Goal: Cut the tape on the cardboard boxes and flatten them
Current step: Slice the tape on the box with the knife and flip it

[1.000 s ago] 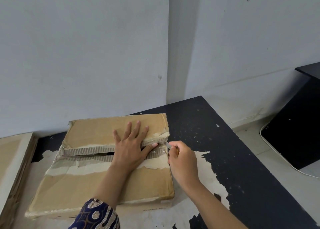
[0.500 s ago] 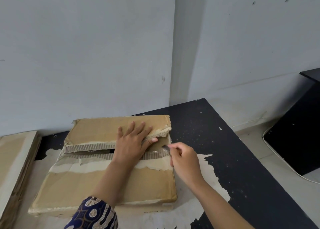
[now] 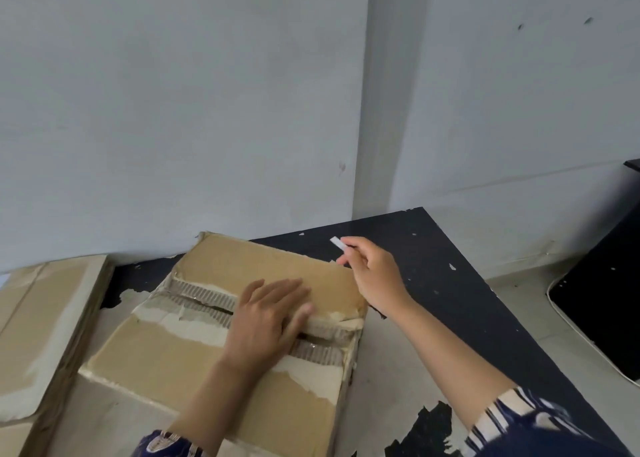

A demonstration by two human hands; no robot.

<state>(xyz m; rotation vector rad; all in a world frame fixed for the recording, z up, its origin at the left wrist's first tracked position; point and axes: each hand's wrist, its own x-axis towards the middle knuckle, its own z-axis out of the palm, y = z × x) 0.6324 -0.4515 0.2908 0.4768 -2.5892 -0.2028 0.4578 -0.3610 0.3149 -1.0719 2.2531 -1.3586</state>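
Note:
A worn brown cardboard box lies on the black table, its two top flaps parted along a torn corrugated seam. My left hand rests on the seam with the fingers hooked over the far flap's edge. Off the box's far right corner, my right hand is raised above the table and pinches a small white blade that points up and to the left. The blade touches nothing.
Flattened cardboard sheets lie stacked at the left, next to the box. The table's dark surface is peeled to white in front. Grey walls meet in a corner behind. A black cabinet stands on the floor at right.
My right hand has lifted the blade away from the seam's right end and moved up and back past the box's far corner. The left hand stays on the seam.

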